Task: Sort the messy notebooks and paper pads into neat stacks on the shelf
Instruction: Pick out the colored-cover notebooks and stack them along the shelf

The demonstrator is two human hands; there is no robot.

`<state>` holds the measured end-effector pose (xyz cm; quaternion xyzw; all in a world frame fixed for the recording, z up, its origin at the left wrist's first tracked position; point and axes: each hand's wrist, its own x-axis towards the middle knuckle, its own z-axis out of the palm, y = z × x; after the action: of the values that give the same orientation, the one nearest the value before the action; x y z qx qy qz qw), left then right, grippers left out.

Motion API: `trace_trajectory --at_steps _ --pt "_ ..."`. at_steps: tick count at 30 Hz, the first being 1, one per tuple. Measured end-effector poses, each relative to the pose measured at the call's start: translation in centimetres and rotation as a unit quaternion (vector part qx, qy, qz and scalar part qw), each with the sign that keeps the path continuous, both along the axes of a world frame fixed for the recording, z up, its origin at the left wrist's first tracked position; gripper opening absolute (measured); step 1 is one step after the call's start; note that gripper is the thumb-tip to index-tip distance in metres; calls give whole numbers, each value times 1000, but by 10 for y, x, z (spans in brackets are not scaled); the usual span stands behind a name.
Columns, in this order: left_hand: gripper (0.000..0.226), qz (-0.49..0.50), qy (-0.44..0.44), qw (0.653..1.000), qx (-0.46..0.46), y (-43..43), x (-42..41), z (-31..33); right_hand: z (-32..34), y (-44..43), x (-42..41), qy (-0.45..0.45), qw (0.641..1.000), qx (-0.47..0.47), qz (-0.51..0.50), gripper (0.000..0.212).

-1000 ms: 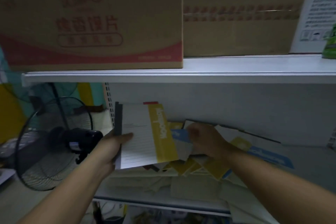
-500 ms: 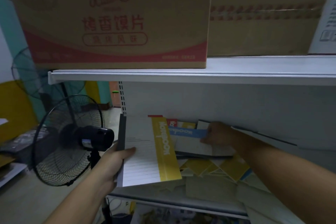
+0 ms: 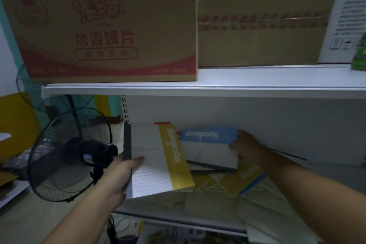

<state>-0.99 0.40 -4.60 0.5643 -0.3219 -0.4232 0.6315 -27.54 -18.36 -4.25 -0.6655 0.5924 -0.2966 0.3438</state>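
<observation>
Grips with the left hand (image 3: 116, 176) a yellow-banded notebook (image 3: 158, 156), thumb laid across the lined cover, fingers curled behind, close to the dark spine edge. Holds it nearly upright, slightly tilted, in front of the left end of the lower shelf (image 3: 178, 219) and clear of the mess. Pinches with the right hand (image 3: 248, 149) the right edge of a blue-banded notebook (image 3: 208, 144), thumb on the front, fingers hidden behind. Holds that one raised toward the back wall, its lower edge just over a dark-edged pad; cannot tell whether touching or apart.

Leaves below and to the right a loose heap of notebooks (image 3: 227, 182), yellow and blue bands crossing at odd angles, pale covers spread toward the shelf's front lip. Shows no neat stack anywhere in view.

Reads as the gathering step: pulling matching notebooks out of the heap, one in each hand, with the sorting barely begun, judging by how much lies scattered.

Calls next for bringing the blue one across against the yellow one, spines to the same side and edges squared, then laying the pair flat on a bare stretch of shelf. Needs a lift high enough to clear the pads underneath, or risks dragging the heap along. Needs a firmer hold too, thin covers being likely to bend or slip from a one-edge pinch.

Farther out: an upper shelf (image 3: 237, 85) overhead carrying a printed cardboard box (image 3: 111, 29) and a taped plain box (image 3: 261, 25); off the left end, a black fan (image 3: 69, 154).
</observation>
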Motion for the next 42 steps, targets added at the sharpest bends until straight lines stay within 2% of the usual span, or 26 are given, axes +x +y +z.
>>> trace_trajectory --at_steps 3,6,8,12,16,19,23,25,27,29,31,34,38,42 --pt "28 20 3 999 -27 -12 -34 3 13 14 -41 -192 980 7 -53 31" --pt "30 -6 4 999 -41 -32 -84 7 24 42 -70 -329 941 61 -38 24" --pt "27 -27 12 999 -42 -48 -127 11 26 56 -90 -388 917 80 -52 26" --pt "27 -86 32 996 -23 -76 -214 9 19 77 -154 -459 879 58 -116 34" --pt "21 -159 53 985 30 -93 -304 3 5 103 -226 -429 888 19 -164 37" --pt "28 -239 44 967 72 -90 -381 1 -5 126 -278 -405 893 25 -192 34" --pt "13 -308 -1 947 93 -85 -465 -12 -7 172 -356 -260 946 79 -176 13" --pt "11 -353 -14 928 121 -83 -502 -19 -9 190 -399 -213 953 69 -205 22" --pt "13 -385 -11 913 132 -81 -537 -24 -18 200 -447 -198 927 -7 -318 29" --pt "14 -420 1 897 137 -81 -572 -31 -28 209 -488 -207 879 -75 -423 30" --pt "14 -459 4 877 141 -75 -610 -37 -39 221 -518 -197 876 -58 -437 43" --pt "17 -511 47 847 138 -59 -671 -43 -53 239 -553 -234 881 -37 -410 40" --pt "46 -572 123 787 195 -46 -744 -46 -63 254 -607 -257 841 -65 -473 48" --pt "47 -612 127 749 220 -68 -803 -51 -67 244 -659 -292 821 -49 -488 46"
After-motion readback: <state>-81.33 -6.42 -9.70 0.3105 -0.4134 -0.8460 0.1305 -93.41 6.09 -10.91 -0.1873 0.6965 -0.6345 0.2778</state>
